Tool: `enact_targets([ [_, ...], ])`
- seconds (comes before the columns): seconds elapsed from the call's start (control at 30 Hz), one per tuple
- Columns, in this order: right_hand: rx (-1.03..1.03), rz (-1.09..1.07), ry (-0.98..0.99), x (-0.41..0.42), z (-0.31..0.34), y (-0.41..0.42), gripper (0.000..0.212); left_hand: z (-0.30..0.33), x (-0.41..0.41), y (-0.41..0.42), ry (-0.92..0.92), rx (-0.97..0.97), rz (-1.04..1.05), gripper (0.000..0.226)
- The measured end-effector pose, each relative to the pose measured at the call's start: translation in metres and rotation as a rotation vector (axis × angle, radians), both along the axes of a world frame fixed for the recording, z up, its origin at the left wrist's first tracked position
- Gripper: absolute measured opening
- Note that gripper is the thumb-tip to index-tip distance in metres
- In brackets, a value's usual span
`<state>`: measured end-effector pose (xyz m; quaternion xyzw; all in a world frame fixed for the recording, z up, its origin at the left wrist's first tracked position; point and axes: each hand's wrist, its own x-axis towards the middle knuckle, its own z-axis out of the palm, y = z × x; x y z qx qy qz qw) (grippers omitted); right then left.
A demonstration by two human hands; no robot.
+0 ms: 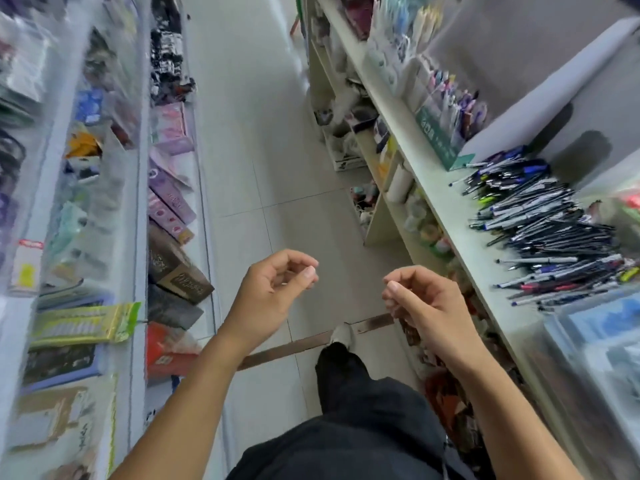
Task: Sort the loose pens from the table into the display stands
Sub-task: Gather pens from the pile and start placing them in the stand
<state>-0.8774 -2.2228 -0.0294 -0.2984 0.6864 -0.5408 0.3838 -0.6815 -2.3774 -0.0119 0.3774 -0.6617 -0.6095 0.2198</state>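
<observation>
Two empty hands beside pen pile

Loose pens heaped in a sprawling, criss-crossed pile on the pale table at right, mostly dark and blue-barrelled. Display stands upright just beyond, holding pastel pens.
</observation>
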Motion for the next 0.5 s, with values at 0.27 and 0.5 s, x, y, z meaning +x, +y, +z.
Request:
enact_targets([
  [0.27,-0.007,-0.136,-0.005,-0.118,0.006,-0.106,0.008,0.009,-0.123,-0.118,-0.029,0.031,-0.112,0.015],
  [0.5,-0.016,-0.346,-0.047,-0.180,0.009,-0.158,0.007,0.006,-0.221,-0.193,-0.038,0.057,-0.299,0.012],
])
